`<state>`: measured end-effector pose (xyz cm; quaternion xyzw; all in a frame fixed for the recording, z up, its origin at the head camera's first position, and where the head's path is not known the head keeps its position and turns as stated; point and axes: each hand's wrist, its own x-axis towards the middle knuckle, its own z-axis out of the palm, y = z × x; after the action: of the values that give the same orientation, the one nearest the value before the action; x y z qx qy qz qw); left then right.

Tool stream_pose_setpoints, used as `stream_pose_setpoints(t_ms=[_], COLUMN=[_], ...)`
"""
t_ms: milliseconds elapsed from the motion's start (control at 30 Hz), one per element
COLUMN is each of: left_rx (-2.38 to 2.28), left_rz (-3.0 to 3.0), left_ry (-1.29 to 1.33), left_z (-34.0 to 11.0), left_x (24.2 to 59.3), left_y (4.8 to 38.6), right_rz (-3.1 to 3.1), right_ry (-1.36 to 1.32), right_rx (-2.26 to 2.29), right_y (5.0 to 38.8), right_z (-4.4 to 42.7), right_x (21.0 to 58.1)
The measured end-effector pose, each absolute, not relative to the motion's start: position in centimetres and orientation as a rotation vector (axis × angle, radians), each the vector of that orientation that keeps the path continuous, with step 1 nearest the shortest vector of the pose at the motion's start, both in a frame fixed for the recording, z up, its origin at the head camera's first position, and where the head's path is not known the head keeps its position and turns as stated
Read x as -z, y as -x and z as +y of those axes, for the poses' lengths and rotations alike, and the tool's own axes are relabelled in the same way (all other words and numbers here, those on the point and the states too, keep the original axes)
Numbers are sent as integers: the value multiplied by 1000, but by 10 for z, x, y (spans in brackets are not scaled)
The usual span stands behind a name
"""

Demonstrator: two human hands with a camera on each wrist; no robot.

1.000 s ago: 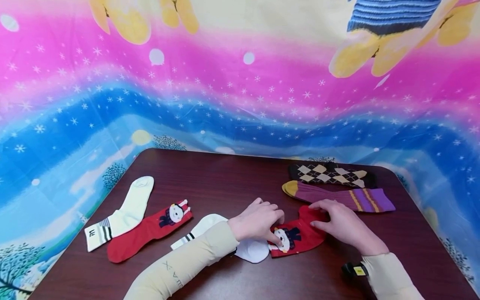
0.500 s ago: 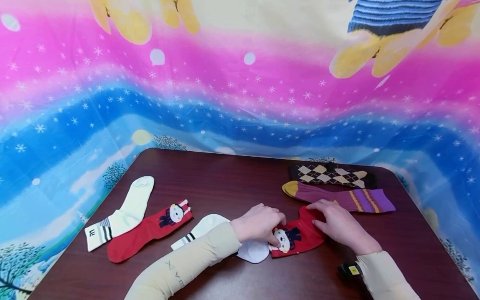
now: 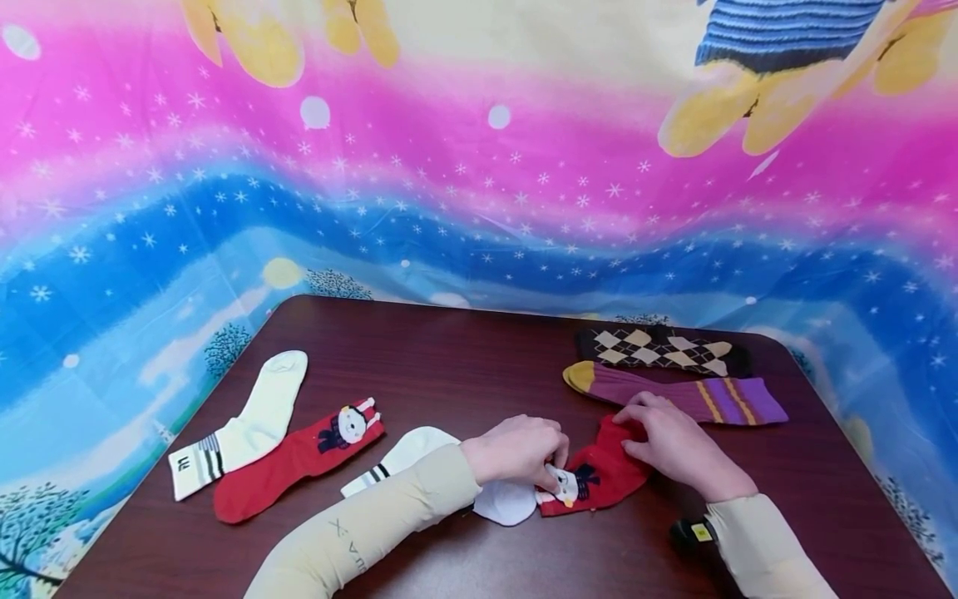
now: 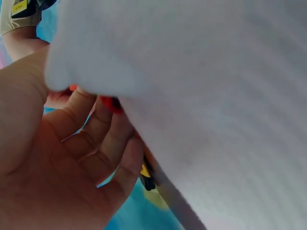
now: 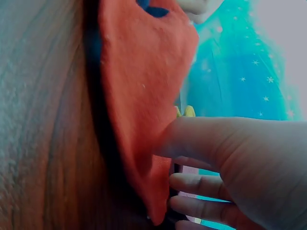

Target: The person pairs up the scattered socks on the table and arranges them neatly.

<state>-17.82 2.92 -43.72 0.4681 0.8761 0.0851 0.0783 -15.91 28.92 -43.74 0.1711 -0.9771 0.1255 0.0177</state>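
Note:
A red sock (image 3: pixel 624 474) with a white cartoon animal near its cuff lies bunched on the table between my two hands. My left hand (image 3: pixel 516 449) pinches its cuff end with thumb and fingers. At the other end my right hand (image 3: pixel 684 445) grips the red cloth; in the right wrist view the thumb (image 5: pixel 192 139) presses on the near side, with fingers behind. Beneath my left forearm lies a white sock (image 3: pixel 503 502), partly hidden, and its cloth fills much of the left wrist view.
A second white sock (image 3: pixel 262 416) and a matching red sock (image 3: pixel 288 466) lie touching at the left. Toward the back right are a purple sock (image 3: pixel 674 391) with a yellow toe and a dark argyle sock (image 3: pixel 659 348). A patterned curtain (image 3: pixel 449 166) hangs behind the brown table (image 3: pixel 434 349).
The red sock between my hands has gone from flat to wrinkled, with its middle gathered up. My left fingers have drawn in on the cuff; the right wrist has shifted slightly left.

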Motion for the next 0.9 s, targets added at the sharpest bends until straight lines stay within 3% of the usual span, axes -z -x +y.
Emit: stream_pose_setpoints(t_ms=[900], left_rx=[-293], left_rz=[2549], left_ry=[-1511], left_z=[29], left_x=[437], left_y=[172], right_rz=[-3057], right_ry=[-452], right_rx=[-479], right_y=[154], right_z=[297], right_x=[445])
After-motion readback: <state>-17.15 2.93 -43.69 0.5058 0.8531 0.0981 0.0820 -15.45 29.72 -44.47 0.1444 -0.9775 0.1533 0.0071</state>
